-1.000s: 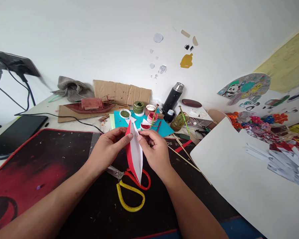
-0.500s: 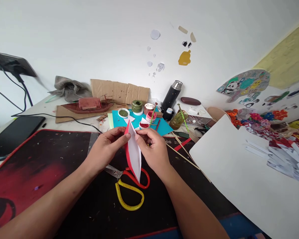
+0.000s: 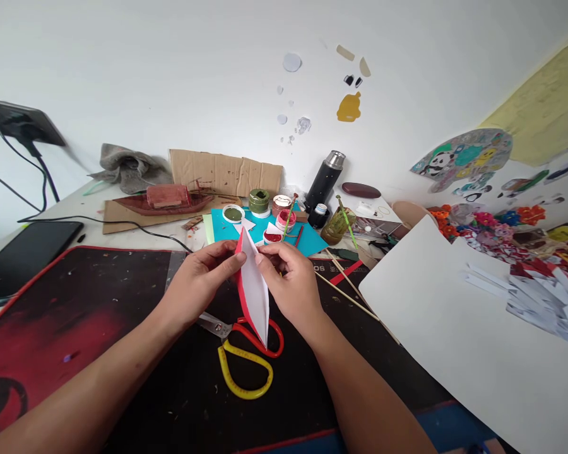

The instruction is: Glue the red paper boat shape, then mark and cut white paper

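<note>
The fingers (image 3: pixel 227 267) of left hand (image 3: pixel 194 277) and right hand (image 3: pixel 293 277) pinch folded red-and-white paper (image 3: pixel 254 290) above scissors (image 3: pixel 239 352)

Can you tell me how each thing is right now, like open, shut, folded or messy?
Paper: folded, partly open
Left hand: pinching it
Right hand: pinching it
Scissors: lying down, blades partly hidden
Red pot: open
Flask: capped
Phone: screen dark
Cloth: crumpled
</note>
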Demonstrator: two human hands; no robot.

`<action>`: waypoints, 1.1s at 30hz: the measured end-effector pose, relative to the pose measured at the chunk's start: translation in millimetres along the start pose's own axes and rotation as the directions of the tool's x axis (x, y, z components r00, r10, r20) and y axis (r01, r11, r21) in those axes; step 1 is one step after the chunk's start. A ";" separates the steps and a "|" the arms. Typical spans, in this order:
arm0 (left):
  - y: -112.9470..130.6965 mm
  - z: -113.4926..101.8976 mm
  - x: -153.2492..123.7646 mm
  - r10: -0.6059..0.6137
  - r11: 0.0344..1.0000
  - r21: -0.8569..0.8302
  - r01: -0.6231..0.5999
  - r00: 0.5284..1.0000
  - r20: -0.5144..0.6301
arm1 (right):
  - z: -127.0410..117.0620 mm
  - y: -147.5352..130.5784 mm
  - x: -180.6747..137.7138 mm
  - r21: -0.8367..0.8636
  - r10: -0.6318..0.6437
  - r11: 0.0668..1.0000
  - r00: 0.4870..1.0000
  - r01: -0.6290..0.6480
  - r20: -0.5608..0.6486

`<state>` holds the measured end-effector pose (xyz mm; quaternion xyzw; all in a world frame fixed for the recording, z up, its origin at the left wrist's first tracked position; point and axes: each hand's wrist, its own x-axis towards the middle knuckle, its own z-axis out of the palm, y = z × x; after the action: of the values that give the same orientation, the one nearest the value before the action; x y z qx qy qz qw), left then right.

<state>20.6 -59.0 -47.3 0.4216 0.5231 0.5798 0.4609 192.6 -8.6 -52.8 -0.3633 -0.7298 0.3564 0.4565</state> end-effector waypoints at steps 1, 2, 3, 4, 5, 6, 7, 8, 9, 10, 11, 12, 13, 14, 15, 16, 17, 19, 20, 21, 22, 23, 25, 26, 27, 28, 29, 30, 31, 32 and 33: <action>-0.2 -0.2 -0.1 0.001 1.000 0.001 -0.001 1.000 0.001 | -0.2 -0.1 0.1 0.009 0.005 1.000 1.000 -0.005 0.002; -0.5 -0.5 -0.1 0.003 1.000 0.002 -0.003 1.000 0.001 | -0.4 0.0 0.2 0.019 0.010 1.000 1.000 -0.010 0.003; -0.8 -0.7 -0.1 0.006 1.000 0.005 -0.006 1.000 0.001 | -0.7 0.1 0.2 0.028 0.017 0.999 1.000 -0.017 0.004; -1.0 -0.9 -0.1 0.010 1.000 0.008 -0.010 1.000 0.002 | -0.9 0.3 0.3 0.037 0.025 0.999 1.000 -0.025 0.005; -1.2 -1.1 0.0 0.014 1.000 0.012 -0.014 1.000 0.004 | -1.2 0.6 0.3 0.043 0.032 0.999 0.999 -0.032 0.006; -1.2 -1.2 0.0 0.018 1.000 0.017 -0.018 1.000 0.006 | -1.3 0.9 0.3 0.048 0.037 0.998 0.999 -0.037 0.006; -1.2 -1.3 0.1 0.022 1.000 0.022 -0.022 1.000 0.008 | -1.4 1.2 0.3 0.050 0.040 0.998 0.999 -0.040 0.006; -1.2 -1.3 0.1 0.025 0.999 0.026 -0.025 1.000 0.011 | -1.4 1.5 0.3 0.053 0.040 0.998 0.999 -0.041 0.006; -1.3 -1.4 0.0 0.028 0.999 0.028 -0.028 1.000 0.013 | -1.4 1.8 0.3 0.055 0.040 0.998 0.999 -0.041 0.005; -1.4 -1.4 0.0 0.029 0.999 0.025 -0.030 0.999 0.015 | -1.3 2.0 0.2 0.058 0.042 0.997 0.999 -0.042 0.003; -1.8 -1.6 0.0 0.031 0.999 0.018 -0.032 0.999 0.017 | -1.2 2.2 0.2 0.061 0.046 0.997 0.999 -0.046 0.002; -2.3 -1.7 0.0 0.032 0.999 0.008 -0.032 0.999 0.019 | -1.1 2.2 0.2 0.065 0.049 0.997 0.999 -0.049 0.000; -3.0 -2.0 0.1 0.032 0.999 -0.003 -0.032 0.999 0.021 | -1.1 2.0 0.2 0.070 0.053 0.996 0.999 -0.052 -0.001; -3.7 -2.2 0.3 0.030 0.999 -0.015 -0.030 0.999 0.021 | -1.1 1.7 0.2 0.074 0.055 0.996 0.998 -0.055 0.001; -4.5 -2.5 0.5 0.025 0.999 -0.026 -0.025 0.999 0.021 | -1.1 1.4 0.3 0.078 0.055 0.995 0.998 -0.055 0.004; -5.2 -2.8 0.8 0.018 0.999 -0.036 -0.017 1.000 0.019 | -1.2 0.9 0.4 0.081 0.053 0.995 0.999 -0.053 0.007; -5.7 -3.0 1.2 0.007 0.999 -0.046 -0.006 1.000 0.018 | -1.3 0.5 0.5 0.083 0.051 0.995 0.999 -0.052 0.010; -5.9 -3.2 1.8 -0.019 0.998 -0.062 0.020 1.000 0.017 | -1.2 -0.2 0.5 0.081 0.051 0.995 0.999 -0.052 0.015; -5.7 -3.1 2.0 -0.033 0.997 -0.068 0.034 0.999 0.015 | -1.1 -0.2 0.4 0.078 0.050 0.996 0.999 -0.051 0.013; -5.4 -3.0 2.2 -0.047 0.996 -0.076 0.048 0.999 0.012 | -0.9 -0.1 0.2 0.074 0.047 0.996 0.999 -0.048 0.009; -5.2 -2.9 2.4 -0.061 0.994 -0.086 0.061 0.998 0.010 | -0.6 0.3 0.0 0.069 0.044 0.997 0.999 -0.044 0.005; -5.2 -2.8 2.5 -0.075 0.992 -0.101 0.076 0.997 0.008 | -0.3 0.7 -0.2 0.065 0.041 0.997 0.999 -0.040 -0.001; -6.1 -3.1 3.0 -0.104 0.984 -0.146 0.104 0.995 0.006 | 0.4 1.6 -0.5 0.060 0.037 0.998 0.999 -0.036 -0.011; -6.9 -3.5 3.4 -0.119 0.978 -0.174 0.118 0.993 0.006 | 0.7 2.0 -0.5 0.058 0.038 0.998 0.999 -0.037 -0.013; -8.0 -3.9 3.9 -0.133 0.970 -0.203 0.132 0.991 0.008 | 0.9 2.2 -0.5 0.058 0.039 0.998 0.999 -0.038 -0.014; -9.1 -4.4 4.6 -0.146 0.962 -0.231 0.145 0.989 0.011 | 1.1 2.3 -0.5 0.057 0.039 0.998 0.999 -0.038 -0.012; -10.0 -4.9 5.3 -0.157 0.953 -0.259 0.156 0.987 0.015 | 1.1 2.2 -0.5 0.057 0.039 0.998 0.999 -0.039 -0.010; -10.7 -5.3 6.1 -0.165 0.944 -0.285 0.165 0.986 0.022 | 1.2 2.0 -0.4 0.055 0.039 0.998 0.999 -0.039 -0.005; -11.1 -5.7 6.8 -0.171 0.936 -0.307 0.172 0.985 0.030 | 1.2 1.7 -0.4 0.054 0.038 0.998 0.999 -0.038 -0.001; -11.3 -5.9 7.5 -0.177 0.929 -0.324 0.179 0.984 0.038 | 1.1 1.5 -0.4 0.052 0.034 0.998 0.999 -0.034 0.001; -11.4 -6.1 8.0 -0.182 0.923 -0.335 0.187 0.982 0.047 | 1.0 1.3 -0.4 0.052 0.030 0.998 1.000 -0.030 0.002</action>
<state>14.0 -52.2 -59.2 0.2895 0.4498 0.6117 0.5829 192.1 -8.5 -54.4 -0.3619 -0.7150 0.3825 0.4599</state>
